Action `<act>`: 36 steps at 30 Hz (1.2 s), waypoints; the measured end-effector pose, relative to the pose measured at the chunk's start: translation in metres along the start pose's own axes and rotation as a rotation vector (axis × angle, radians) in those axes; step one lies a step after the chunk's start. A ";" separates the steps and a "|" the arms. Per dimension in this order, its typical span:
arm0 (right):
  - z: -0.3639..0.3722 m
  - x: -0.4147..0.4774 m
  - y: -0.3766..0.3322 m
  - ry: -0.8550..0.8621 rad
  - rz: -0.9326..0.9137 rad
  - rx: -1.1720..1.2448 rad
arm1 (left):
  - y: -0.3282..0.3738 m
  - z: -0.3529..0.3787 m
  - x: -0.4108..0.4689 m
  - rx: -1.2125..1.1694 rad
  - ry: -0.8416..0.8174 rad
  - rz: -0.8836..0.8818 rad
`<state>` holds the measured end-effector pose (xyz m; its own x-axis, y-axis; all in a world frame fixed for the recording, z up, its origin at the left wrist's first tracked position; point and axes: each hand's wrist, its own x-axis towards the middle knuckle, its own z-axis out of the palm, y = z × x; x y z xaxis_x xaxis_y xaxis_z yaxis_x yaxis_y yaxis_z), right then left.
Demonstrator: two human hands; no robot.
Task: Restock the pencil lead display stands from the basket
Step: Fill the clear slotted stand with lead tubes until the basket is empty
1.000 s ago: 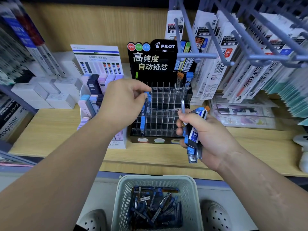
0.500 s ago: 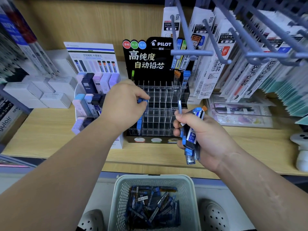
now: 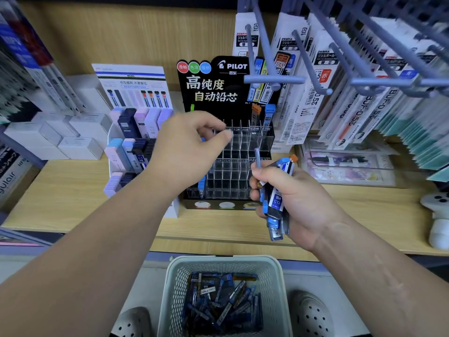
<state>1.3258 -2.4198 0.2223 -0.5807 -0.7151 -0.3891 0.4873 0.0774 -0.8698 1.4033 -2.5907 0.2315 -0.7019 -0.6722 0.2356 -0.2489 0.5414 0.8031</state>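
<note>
Your right hand (image 3: pixel 301 203) grips a bundle of pencil lead cases (image 3: pixel 275 205). Most of them are blue, and one label reads "0.5 HB". The bundle is just in front of the right front corner of the black Pilot display stand (image 3: pixel 218 93).

Your left hand (image 3: pixel 187 154) is over the left side of the stand's clear grid (image 3: pixel 238 171). Its fingers are curled and the tips of thumb and forefinger are close together. The tips are blurred, so I cannot tell whether they pinch something.

One blue case (image 3: pixel 201 187) stands upright in a front compartment at the left of the grid. An orange case (image 3: pixel 255 114) and a blue-capped case (image 3: pixel 269 115) stand side by side in the back row at the right.

The stand sits on the wooden shelf (image 3: pixel 60 190), near its front edge. Touching its left side is a white stand with pastel cases (image 3: pixel 136 142). Below the shelf edge, between your shoes, the white basket (image 3: pixel 218 260) holds a loose pile of more lead cases (image 3: pixel 223 297). Packets of pen refills (image 3: pixel 313 93) hang on hooks at the right.
</note>
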 end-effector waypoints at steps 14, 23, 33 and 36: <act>0.007 -0.003 -0.005 0.058 -0.011 0.017 | 0.016 0.013 -0.020 -0.650 -0.170 -0.426; 0.001 0.002 -0.005 0.135 -0.038 0.063 | 0.016 0.005 -0.020 -0.634 -0.176 -0.374; 0.004 0.001 -0.004 0.093 -0.071 0.049 | 0.013 0.007 -0.026 -0.385 -0.609 -0.194; 0.004 0.001 -0.003 0.055 -0.064 0.028 | 0.015 0.007 -0.028 -0.363 -0.586 -0.181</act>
<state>1.3264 -2.4233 0.2259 -0.6459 -0.6789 -0.3492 0.4653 0.0127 -0.8851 1.4147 -2.5606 0.2330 -0.9392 -0.2986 -0.1697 -0.2291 0.1765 0.9573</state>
